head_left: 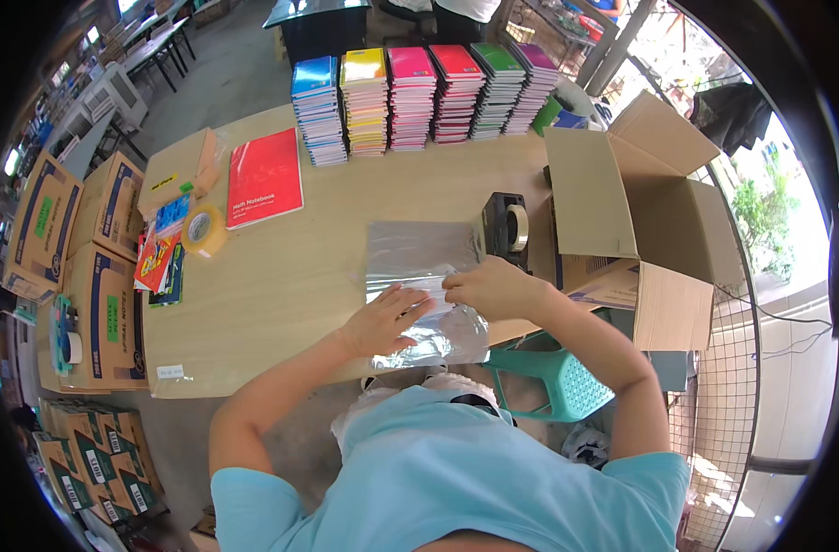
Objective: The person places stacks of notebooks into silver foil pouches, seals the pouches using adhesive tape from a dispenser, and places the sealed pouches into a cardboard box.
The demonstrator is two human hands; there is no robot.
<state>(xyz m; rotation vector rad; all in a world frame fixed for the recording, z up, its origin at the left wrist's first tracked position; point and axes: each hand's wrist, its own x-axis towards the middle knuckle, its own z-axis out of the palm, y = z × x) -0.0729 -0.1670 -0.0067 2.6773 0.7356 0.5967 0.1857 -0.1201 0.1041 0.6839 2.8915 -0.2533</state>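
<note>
A clear, shiny plastic sheet or bag (pixel 419 241) lies on the table in front of me, its lower part wrinkled and hanging near the front edge. My left hand (pixel 392 317) rests on it with fingers spread. Just to the right, my right hand (pixel 493 287) has its fingers curled down and pinches the plastic near its right side. The fingertips are partly hidden. Close beyond that hand stands a black tape dispenser (pixel 498 224) with a roll of tape in it.
Stacks of coloured spiral notebooks (pixel 410 101) line the far edge. A red notebook (pixel 265 177) and a tape roll (pixel 203 230) lie left. An open carton (pixel 592 198) stands right, above a green stool (pixel 567 382). Closed cartons (pixel 107 313) are piled at the left edge.
</note>
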